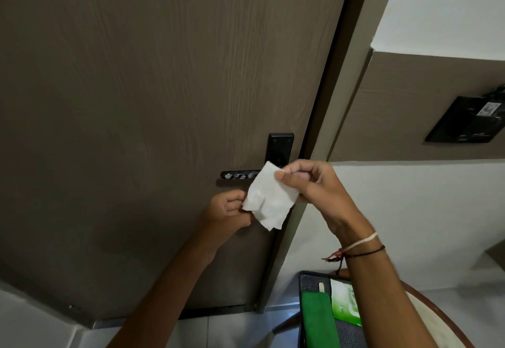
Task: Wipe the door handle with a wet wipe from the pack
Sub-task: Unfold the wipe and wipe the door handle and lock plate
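A white wet wipe hangs spread between both hands in front of the door. My right hand pinches its upper right edge. My left hand pinches its lower left corner. Just behind the wipe is the black door handle, a horizontal lever with round buttons, fixed to a black lock plate; the lever's right end is hidden by the wipe. The wipe does not touch the handle as far as I can tell. The green and white wipe pack lies on a dark tray at the lower right.
The brown wood-grain door fills the left and centre, with its frame to the right. A dark tray holds a green cloth beside the pack, on a round table. A black wall panel is at right.
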`<state>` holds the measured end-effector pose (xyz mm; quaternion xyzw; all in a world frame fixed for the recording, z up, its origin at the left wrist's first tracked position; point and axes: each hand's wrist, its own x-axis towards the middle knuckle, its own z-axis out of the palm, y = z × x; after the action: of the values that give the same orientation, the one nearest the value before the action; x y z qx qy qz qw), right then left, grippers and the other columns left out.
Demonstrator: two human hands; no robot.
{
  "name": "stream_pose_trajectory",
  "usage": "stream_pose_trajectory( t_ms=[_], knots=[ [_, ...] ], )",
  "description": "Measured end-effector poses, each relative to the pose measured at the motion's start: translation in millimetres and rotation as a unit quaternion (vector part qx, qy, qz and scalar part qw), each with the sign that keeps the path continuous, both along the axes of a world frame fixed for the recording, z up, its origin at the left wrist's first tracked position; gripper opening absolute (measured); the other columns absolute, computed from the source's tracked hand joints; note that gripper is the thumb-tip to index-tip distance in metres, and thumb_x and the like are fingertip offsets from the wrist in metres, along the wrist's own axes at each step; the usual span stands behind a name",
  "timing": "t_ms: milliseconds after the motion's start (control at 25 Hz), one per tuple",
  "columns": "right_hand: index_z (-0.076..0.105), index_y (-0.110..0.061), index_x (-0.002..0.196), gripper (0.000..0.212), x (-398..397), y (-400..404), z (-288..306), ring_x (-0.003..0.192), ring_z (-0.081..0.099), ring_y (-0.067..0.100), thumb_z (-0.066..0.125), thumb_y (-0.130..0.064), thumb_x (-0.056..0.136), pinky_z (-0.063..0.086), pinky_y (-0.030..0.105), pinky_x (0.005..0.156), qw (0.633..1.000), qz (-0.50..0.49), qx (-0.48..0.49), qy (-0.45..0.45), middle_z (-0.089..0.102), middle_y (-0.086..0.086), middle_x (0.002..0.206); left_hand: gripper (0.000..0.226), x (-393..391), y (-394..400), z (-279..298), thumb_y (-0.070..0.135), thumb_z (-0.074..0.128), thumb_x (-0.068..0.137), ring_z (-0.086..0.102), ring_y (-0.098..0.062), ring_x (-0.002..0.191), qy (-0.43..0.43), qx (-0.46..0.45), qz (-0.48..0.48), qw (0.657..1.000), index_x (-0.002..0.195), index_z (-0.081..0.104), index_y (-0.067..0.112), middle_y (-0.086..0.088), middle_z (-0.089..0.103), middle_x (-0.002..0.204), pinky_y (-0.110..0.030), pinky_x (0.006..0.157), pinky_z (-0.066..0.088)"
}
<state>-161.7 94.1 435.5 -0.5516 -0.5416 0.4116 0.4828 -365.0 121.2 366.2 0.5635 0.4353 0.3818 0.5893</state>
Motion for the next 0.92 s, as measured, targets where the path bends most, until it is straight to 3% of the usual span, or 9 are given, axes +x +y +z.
stream_pose_trajectory(
  t_ms=[160, 240, 360, 480, 560, 640, 720, 840, 920],
  knots=[
    [0.074, -0.005, 0.090, 0.015, 5.4, -6.1, -10.6, 0.074, 0.074, 0.004, 0.075, -0.020, 0.091, 0.058, 0.018, 0.057, 1.000, -0.023, -0.006, -0.017, 0.075, -0.003, 0.080, 0.040, 1.8, 3.3, 1.5, 0.017, 0.071, 0.091, 0.076, -0.026, 0.113, -0.163, -0.127, -0.080, 0.975, 0.131, 0.068, 0.017, -0.012, 0.078, 0.123, -0.034, 0.090, 0.066],
    [0.074, -0.003, 0.091, 0.017, 0.4, -6.6, -17.6, 0.072, 0.074, 0.006, 0.075, -0.020, 0.091, 0.057, 0.018, 0.055, 0.999, -0.017, -0.011, -0.025, 0.075, -0.003, 0.077, 0.034, 10.0, 2.3, 2.3, 0.021, 0.076, 0.093, 0.078, -0.026, 0.109, -0.127, -0.101, -0.073, 0.984, 0.126, 0.070, 0.016, -0.011, 0.080, 0.119, -0.033, 0.084, 0.067],
    [0.075, -0.008, 0.086, 0.015, 5.3, -3.7, -28.7, 0.071, 0.076, 0.008, 0.075, -0.022, 0.092, 0.059, 0.021, 0.055, 0.999, -0.048, -0.011, 0.011, 0.077, -0.004, 0.074, 0.025, 14.8, 3.0, -1.5, 0.006, 0.079, 0.093, 0.079, -0.029, 0.103, -0.062, -0.074, -0.041, 0.994, 0.117, 0.073, 0.005, -0.014, 0.081, 0.113, -0.034, 0.081, 0.068],
    [0.078, -0.013, 0.093, 0.017, 4.7, -6.8, -55.3, 0.083, 0.074, 0.017, 0.073, -0.029, 0.092, 0.061, 0.026, 0.065, 0.968, -0.063, -0.055, 0.237, 0.080, 0.004, 0.088, 0.029, 11.8, 8.6, -6.6, -0.004, 0.077, 0.090, 0.078, -0.032, 0.104, -0.109, -0.121, -0.050, 0.985, 0.118, 0.070, -0.001, -0.017, 0.080, 0.113, -0.034, 0.079, 0.068],
    [0.070, -0.007, 0.122, 0.039, -13.2, -14.3, -80.7, 0.103, 0.073, 0.026, 0.065, -0.036, 0.096, 0.062, 0.038, 0.084, 0.884, -0.020, -0.126, 0.449, 0.076, 0.016, 0.118, 0.024, 14.2, 9.3, -8.5, -0.008, 0.078, 0.087, 0.080, -0.029, 0.096, -0.114, -0.118, -0.057, 0.985, 0.108, 0.072, 0.003, -0.015, 0.082, 0.106, -0.029, 0.071, 0.067],
    [0.058, -0.002, 0.137, 0.049, -32.0, -21.7, -104.0, 0.111, 0.071, 0.032, 0.064, -0.031, 0.097, 0.062, 0.042, 0.092, 0.808, -0.006, -0.161, 0.567, 0.069, 0.023, 0.129, 0.024, 16.6, 8.4, -11.6, -0.008, 0.084, 0.082, 0.079, -0.018, 0.082, -0.047, -0.070, -0.039, 0.996, 0.094, 0.071, 0.007, -0.007, 0.082, 0.090, -0.021, 0.062, 0.063],
    [0.059, 0.000, 0.134, 0.041, -41.7, -23.1, -112.6, 0.110, 0.074, 0.034, 0.060, -0.022, 0.100, 0.062, 0.042, 0.094, 0.779, -0.029, -0.162, 0.605, 0.070, 0.024, 0.129, 0.033, 13.5, 9.2, -18.1, -0.003, 0.093, 0.074, 0.072, -0.010, 0.075, 0.027, 0.000, -0.019, 0.999, 0.089, 0.067, 0.011, -0.001, 0.075, 0.083, -0.017, 0.061, 0.059],
    [0.065, -0.004, 0.120, 0.024, -43.4, -16.0, -107.0, 0.095, 0.077, 0.032, 0.052, -0.012, 0.103, 0.065, 0.043, 0.084, 0.803, -0.213, -0.119, 0.545, 0.078, 0.021, 0.107, 0.030, -4.2, 16.2, -16.1, 0.029, 0.087, 0.074, 0.060, -0.007, 0.077, 0.096, 0.164, 0.065, 0.980, 0.088, 0.063, 0.019, 0.001, 0.065, 0.087, -0.019, 0.072, 0.051],
    [0.069, -0.010, 0.109, 0.019, -43.9, -1.8, -92.4, 0.091, 0.071, 0.026, 0.050, -0.011, 0.104, 0.059, 0.037, 0.080, 0.823, -0.400, -0.033, 0.402, 0.076, 0.011, 0.098, 0.022, -20.1, 34.9, 2.7, 0.036, 0.075, 0.085, 0.057, -0.003, 0.084, 0.169, 0.367, 0.171, 0.899, 0.094, 0.066, 0.018, -0.004, 0.065, 0.095, -0.016, 0.078, 0.046]
  ],
)
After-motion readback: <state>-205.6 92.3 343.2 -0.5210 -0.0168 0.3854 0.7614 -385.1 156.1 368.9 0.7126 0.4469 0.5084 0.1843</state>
